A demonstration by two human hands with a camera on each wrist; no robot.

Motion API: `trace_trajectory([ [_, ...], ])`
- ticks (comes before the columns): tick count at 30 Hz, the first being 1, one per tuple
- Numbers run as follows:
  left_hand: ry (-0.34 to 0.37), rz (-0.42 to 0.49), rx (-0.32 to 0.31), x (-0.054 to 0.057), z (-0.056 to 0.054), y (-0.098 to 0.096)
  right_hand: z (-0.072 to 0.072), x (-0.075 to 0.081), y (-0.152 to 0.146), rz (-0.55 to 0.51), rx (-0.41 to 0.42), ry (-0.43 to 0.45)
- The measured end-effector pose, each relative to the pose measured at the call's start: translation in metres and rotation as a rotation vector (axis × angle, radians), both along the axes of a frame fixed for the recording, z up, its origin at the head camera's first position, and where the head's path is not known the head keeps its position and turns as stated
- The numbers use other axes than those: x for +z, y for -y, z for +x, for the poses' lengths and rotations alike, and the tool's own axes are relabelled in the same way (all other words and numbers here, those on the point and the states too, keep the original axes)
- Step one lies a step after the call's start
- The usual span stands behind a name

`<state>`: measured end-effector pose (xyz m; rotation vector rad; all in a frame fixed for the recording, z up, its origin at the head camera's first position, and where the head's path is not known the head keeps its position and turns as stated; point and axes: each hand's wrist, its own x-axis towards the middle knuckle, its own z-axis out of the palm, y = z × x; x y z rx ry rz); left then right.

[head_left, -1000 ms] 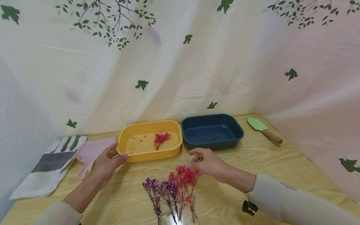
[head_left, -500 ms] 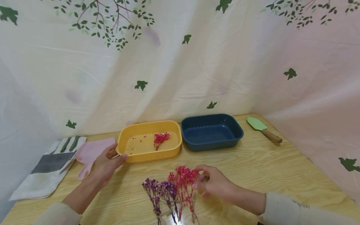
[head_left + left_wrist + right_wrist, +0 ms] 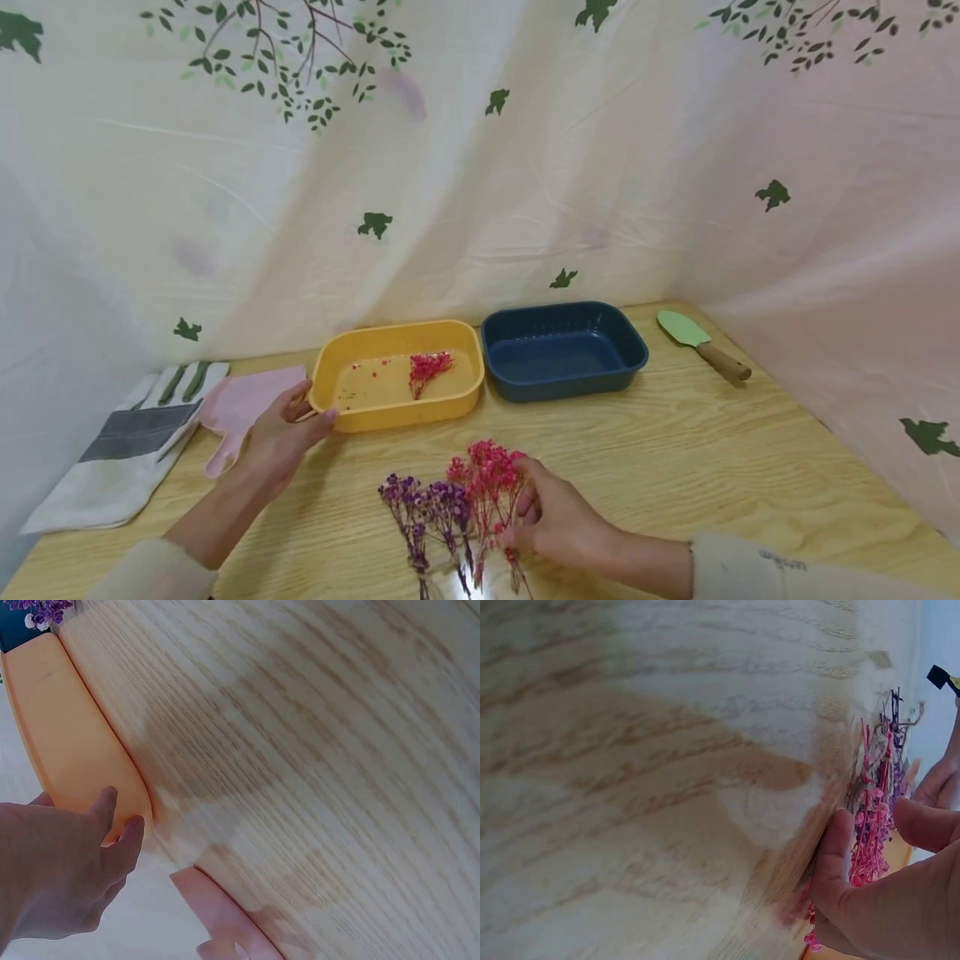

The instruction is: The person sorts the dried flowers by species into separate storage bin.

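Note:
My left hand (image 3: 281, 442) holds the near left corner of a yellow tray (image 3: 408, 413), thumb on its front wall and fingers at its end. The left wrist view shows this hand (image 3: 64, 862) against the tray's side (image 3: 75, 720). A small sprig of pink dried flowers (image 3: 429, 371) lies inside the tray with loose bits. On the wooden table, my right hand (image 3: 562, 517) is at a pink dried flower bunch (image 3: 487, 471). Its thumb and index finger are spread apart, with pink flowers (image 3: 870, 847) between them in the right wrist view. Purple dried flowers (image 3: 447, 504) lie beside the pink ones.
A dark blue tray (image 3: 566, 387) stands against the yellow one's right end. Farther right lies a green trowel with a wooden handle (image 3: 722, 362). To the left are a pink, flat-bladed piece with a handle (image 3: 243, 400) and a folded striped cloth (image 3: 135, 433). A printed curtain (image 3: 450, 167) hangs behind.
My right hand has moved down from in front of the blue tray to the right side of the pink flower bunch. The left hand stays at the yellow tray's corner.

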<state>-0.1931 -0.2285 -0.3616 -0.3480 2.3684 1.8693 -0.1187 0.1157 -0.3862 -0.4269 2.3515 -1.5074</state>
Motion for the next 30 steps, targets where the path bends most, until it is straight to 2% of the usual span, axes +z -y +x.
trace_trajectory([
  [6, 0.002, 0.005, -0.003, 0.001, 0.0, 0.0, -0.001, -0.005, 0.003, 0.078, 0.052, -0.079],
  [10, -0.014, 0.02, -0.007, 0.001, 0.001, 0.0, 0.0, -0.008, 0.007, 0.166, 0.038, -0.125],
  [14, -0.011, 0.018, -0.007, 0.001, 0.001, 0.0, 0.001, -0.008, 0.01, 0.236, 0.016, -0.123],
  [17, -0.01, 0.015, -0.005, 0.001, 0.001, 0.0, -0.001, -0.007, 0.009, 0.236, 0.035, -0.138],
  [21, -0.021, 0.037, -0.009, 0.002, 0.001, 0.0, -0.004, -0.005, 0.005, 0.238, 0.072, -0.21],
  [24, -0.019, 0.042, -0.009, 0.002, 0.0, 0.0, -0.005, -0.003, 0.003, 0.268, 0.067, -0.238],
  [26, -0.011, 0.03, -0.006, 0.002, 0.001, 0.0, -0.007, -0.003, 0.002, 0.277, 0.052, -0.234],
  [30, 0.0, 0.018, -0.004, 0.002, 0.001, -0.001, -0.01, -0.001, -0.001, 0.19, 0.009, -0.132],
])
